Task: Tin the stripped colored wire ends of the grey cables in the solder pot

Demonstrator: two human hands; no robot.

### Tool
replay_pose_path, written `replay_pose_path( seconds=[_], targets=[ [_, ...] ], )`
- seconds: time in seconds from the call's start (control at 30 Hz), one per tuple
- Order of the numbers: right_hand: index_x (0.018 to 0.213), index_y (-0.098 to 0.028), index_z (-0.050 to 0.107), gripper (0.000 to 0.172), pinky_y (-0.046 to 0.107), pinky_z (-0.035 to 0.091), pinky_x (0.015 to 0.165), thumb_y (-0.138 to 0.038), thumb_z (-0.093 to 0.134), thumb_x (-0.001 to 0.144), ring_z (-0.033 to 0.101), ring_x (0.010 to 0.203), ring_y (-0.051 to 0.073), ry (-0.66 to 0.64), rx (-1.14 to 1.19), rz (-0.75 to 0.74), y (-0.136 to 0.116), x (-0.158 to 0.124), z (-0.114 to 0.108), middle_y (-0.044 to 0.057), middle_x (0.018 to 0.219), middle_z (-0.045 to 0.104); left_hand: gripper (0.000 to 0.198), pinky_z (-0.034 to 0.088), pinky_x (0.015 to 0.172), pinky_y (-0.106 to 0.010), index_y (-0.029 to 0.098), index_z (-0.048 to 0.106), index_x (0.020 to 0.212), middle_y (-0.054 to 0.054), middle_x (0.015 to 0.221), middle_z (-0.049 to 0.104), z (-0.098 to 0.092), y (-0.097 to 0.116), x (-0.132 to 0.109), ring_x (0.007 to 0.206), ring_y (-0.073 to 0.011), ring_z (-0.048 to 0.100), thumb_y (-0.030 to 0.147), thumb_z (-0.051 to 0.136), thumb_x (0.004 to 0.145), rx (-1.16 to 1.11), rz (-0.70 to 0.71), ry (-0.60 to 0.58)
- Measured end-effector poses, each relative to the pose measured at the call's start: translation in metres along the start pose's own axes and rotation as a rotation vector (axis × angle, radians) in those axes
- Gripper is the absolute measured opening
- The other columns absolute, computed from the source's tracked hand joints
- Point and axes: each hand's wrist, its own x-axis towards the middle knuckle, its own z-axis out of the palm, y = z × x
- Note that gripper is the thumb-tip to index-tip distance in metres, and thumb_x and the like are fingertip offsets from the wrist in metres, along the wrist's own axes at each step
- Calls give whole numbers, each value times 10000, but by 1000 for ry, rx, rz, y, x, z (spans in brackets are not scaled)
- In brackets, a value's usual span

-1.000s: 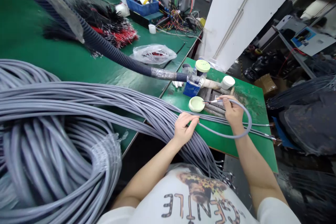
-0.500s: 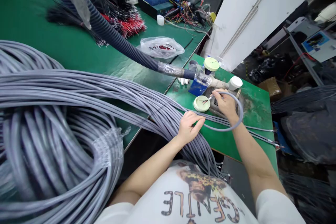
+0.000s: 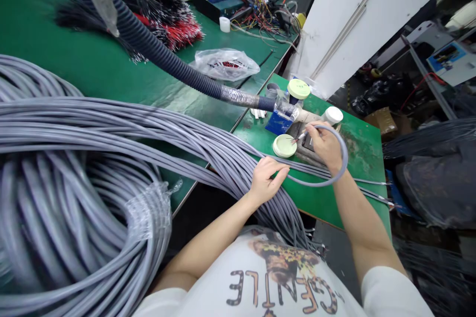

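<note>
My right hand [image 3: 326, 147] pinches a grey cable [image 3: 344, 151] close to its stripped end. Thin wires [image 3: 295, 140] fan out of that end, over the right rim of a shallow pale-green dish [image 3: 284, 146]. From there the cable loops round to the right and back toward my left hand [image 3: 268, 178]. That hand lies on a thick bundle of grey cables [image 3: 223, 158], thumb and forefinger closed on the looped cable. Its other fingers are curled, and what lies under them is hidden.
A corrugated hose [image 3: 178, 67] crosses above the bench and ends by a blue box [image 3: 278, 122]. Lidded tubs [image 3: 298, 89] and a white-capped jar [image 3: 333, 115] stand behind my right hand. Heavy cable coils [image 3: 74, 228] fill the left. A plastic bag [image 3: 225, 64] lies farther back.
My right hand has moved slightly right with the cable end. The wire tips have shifted from inside the dish to its right rim. My left hand stays in place on the bundle.
</note>
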Motion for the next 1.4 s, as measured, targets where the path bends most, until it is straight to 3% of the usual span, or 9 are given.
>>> replay_pose_path(
  seconds=[0.13,0.27,0.5,0.93,1.07,1.2,1.3,1.4],
  targets=[
    [872,-229,697,254,355,461,829,-387,501,910,632,844,215,71,-53,26,16,0,-29,36,832,709,183,436,749,-358,203,740,859,-59,755,723,0,-1,0,735,-190,592,297,583,866,0,13,11],
    [869,-224,698,241,352,454,811,-369,508,898,627,839,221,73,-176,58,49,-3,-43,41,820,715,156,438,760,-357,201,732,881,-51,751,725,0,-2,-1,735,-187,595,262,590,861,-7,33,14],
    [852,-226,693,236,335,435,749,-359,501,885,616,802,224,86,-279,96,92,-7,-37,37,799,722,178,441,752,-352,203,736,872,-44,705,709,0,-2,-1,729,-188,590,290,582,867,14,21,11],
    [823,-219,702,256,337,425,736,-355,493,880,612,796,231,37,-326,119,117,-8,-25,56,795,719,151,440,746,-345,201,730,898,-40,716,706,0,-4,-2,732,-182,577,244,590,860,26,45,2],
    [818,-216,701,247,351,436,770,-341,499,886,615,815,232,31,-304,128,107,-10,-30,59,816,721,147,449,743,-344,203,730,892,-40,727,711,1,-4,-2,734,-181,585,239,591,859,32,51,1],
    [890,-234,694,224,375,441,859,-329,493,915,618,894,225,119,-245,48,66,-25,-49,42,874,726,141,452,748,-344,199,731,901,-40,739,720,0,-8,-1,730,-176,594,219,602,850,27,81,10],
    [1001,-246,686,195,385,449,896,-288,516,916,618,944,209,158,-218,-72,25,-47,-62,42,984,716,139,454,745,-344,192,738,902,-45,738,725,2,-2,-3,724,-175,595,228,620,838,14,103,32],
    [1102,-267,663,250,403,464,900,-217,606,865,619,960,205,120,-213,-299,-10,-73,-66,36,1092,710,177,456,716,-322,168,736,938,-57,728,726,7,20,-8,703,-166,587,235,590,864,-117,82,-10]
  ],
)
